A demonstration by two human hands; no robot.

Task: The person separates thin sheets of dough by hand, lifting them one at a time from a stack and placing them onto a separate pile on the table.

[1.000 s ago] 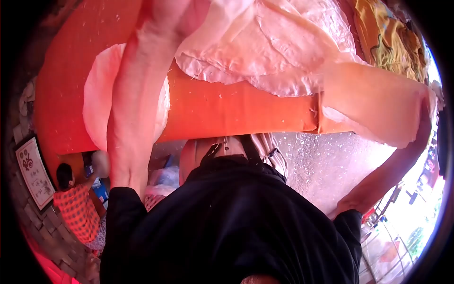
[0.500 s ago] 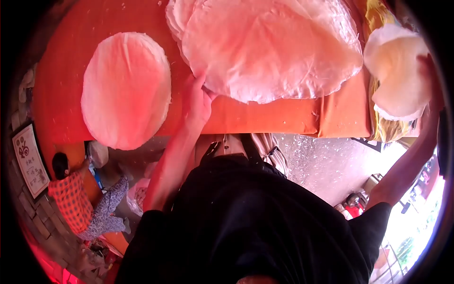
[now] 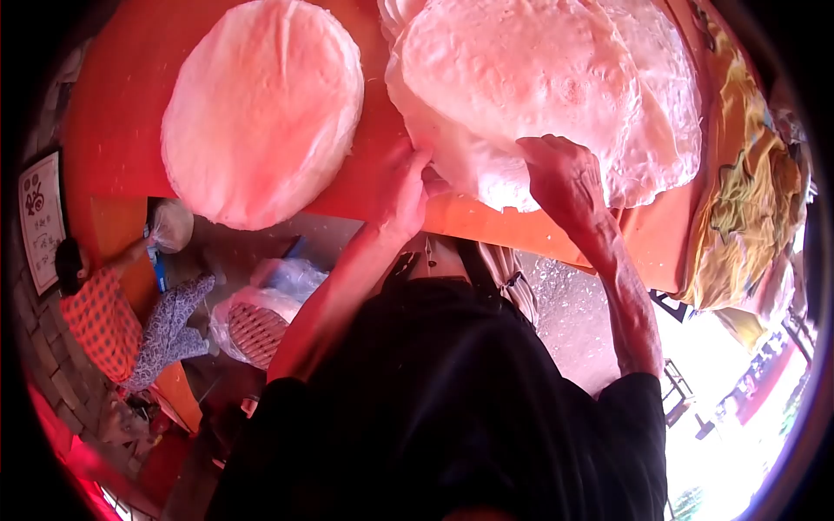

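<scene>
A wide pile of thin, round, pale dough sheets (image 3: 521, 78) lies on the orange-covered table, its layers uneven and its edges wrinkled. My right hand (image 3: 569, 178) is over the pile's near side, its fingers bent down and closed at the edge of a sheet; the fingertips are partly hidden. Beside the pile's near left edge is my left hand (image 3: 408, 187), thumb and finger apart, nothing visible between them. Further left, a separate round stack of the same sheets (image 3: 265, 113) lies flat, its near edge reaching the table's front edge.
The orange tabletop (image 3: 122, 130) ends just in front of my body. A crumpled yellow cloth (image 3: 738, 191) covers its right end. At lower left a person in a checked orange shirt (image 3: 100, 326) sits by a plastic-wrapped bundle (image 3: 256, 326). White flecks dot the floor (image 3: 569, 304).
My right hand has come left from the far right, where it held a pale sheet over the yellow cloth, onto the pile. That sheet no longer shows there. The view has shifted.
</scene>
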